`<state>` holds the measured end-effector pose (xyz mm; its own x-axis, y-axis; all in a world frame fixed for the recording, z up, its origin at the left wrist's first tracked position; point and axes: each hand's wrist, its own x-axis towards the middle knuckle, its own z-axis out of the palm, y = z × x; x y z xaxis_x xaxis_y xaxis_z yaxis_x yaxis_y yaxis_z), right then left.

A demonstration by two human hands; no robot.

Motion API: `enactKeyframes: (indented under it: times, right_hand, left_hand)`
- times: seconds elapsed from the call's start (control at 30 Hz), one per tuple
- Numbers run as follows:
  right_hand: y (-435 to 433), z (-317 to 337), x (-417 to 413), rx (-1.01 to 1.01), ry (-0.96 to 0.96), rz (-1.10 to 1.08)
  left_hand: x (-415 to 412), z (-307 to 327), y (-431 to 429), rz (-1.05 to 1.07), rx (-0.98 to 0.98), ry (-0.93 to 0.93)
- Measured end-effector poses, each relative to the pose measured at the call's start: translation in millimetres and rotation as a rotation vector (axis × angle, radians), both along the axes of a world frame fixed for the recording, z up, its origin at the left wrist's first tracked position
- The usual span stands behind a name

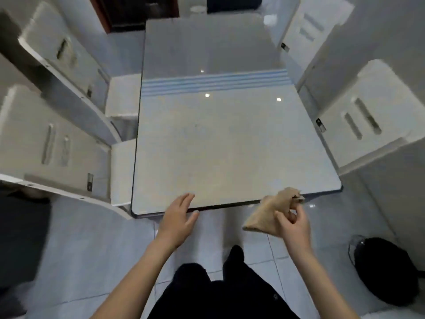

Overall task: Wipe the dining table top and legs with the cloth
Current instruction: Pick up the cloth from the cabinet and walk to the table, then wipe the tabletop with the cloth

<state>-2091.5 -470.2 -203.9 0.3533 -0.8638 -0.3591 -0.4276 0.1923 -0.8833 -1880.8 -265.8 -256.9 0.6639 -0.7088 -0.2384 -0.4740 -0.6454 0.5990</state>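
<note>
From the head view, the person stands at the near end of the dining table, and the cloth [264, 215] is in the right hand [294, 229], pinched between curled fingers and thumb. It is bunched up, just off the near right corner of the tabletop [218, 146] and not yet laid on it. The left hand [178, 217] holds nothing, its fingers straight and spread over the near edge; whether it touches the surface I cannot tell.

The cloth looks light, soft and limp, a tan rag that sags wherever it is not held. I would guess it wipes better opened out flat under the palm than kept in a pinch. The tabletop is glossy, with ceiling lights mirrored in it and a blue striped band [213, 81] across the middle, so the cloth should slide easily.

Pale chairs crowd both long sides: two on the left [46, 143] and two on the right [368, 120], pushed close in. They will likely hamper reaching the far half and getting down to the legs, which are hidden under the top from here. A black rounded thing [386, 270], perhaps a bag or bin, sits on the tiled floor [92, 238] to the person's right.
</note>
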Motion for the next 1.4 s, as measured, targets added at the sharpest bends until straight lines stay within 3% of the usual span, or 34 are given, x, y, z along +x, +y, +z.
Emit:
enactKeyframes:
  times: [0.33, 0.6, 0.67, 0.73, 0.8, 0.9, 1.0, 1.13, 1.4]
  right_hand:
    - [-80.9, -23.1, 119.1, 0.104, -0.077, 0.357]
    - [-103.2, -98.4, 113.4, 0.014, 0.304, 0.187]
    - [-103.8, -100.2, 103.4, -0.112, 0.366, 0.163]
    - [-100.6, -109.5, 99.1, -0.450, 0.464, 0.296]
    - [-93.9, -125.5, 105.6, -0.700, 0.479, 0.574]
    - [-89.3, -153.4, 126.1, -0.821, 0.487, 0.987]
    - [-100.6, -175.2, 131.3, -0.876, 0.521, 1.129]
    - [-138.9, -179.1, 107.9, -0.835, 0.559, 0.916]
    - [-264.6, -179.0, 27.4, -0.678, 0.842, 0.474]
  left_hand:
    - [45.4, -32.0, -59.3, 0.211, 0.173, -0.077]
    - [59.7, -69.6, -98.4, 0.066, 0.187, -0.160]
    - [56.7, -73.9, -111.8, 0.005, 0.164, -0.184]
    - [55.2, -79.9, -124.2, -0.047, 0.150, -0.201]
    - [54.5, -88.0, -133.6, -0.079, 0.161, -0.201]
    - [51.2, -103.5, -142.8, -0.127, 0.173, -0.244]
    - [47.6, -117.9, -150.3, -0.190, 0.141, -0.307]
    - [44.2, -126.0, -174.6, -0.287, 0.103, -0.355]
    - [36.9, -135.1, -250.2, -0.446, 0.119, -0.379]
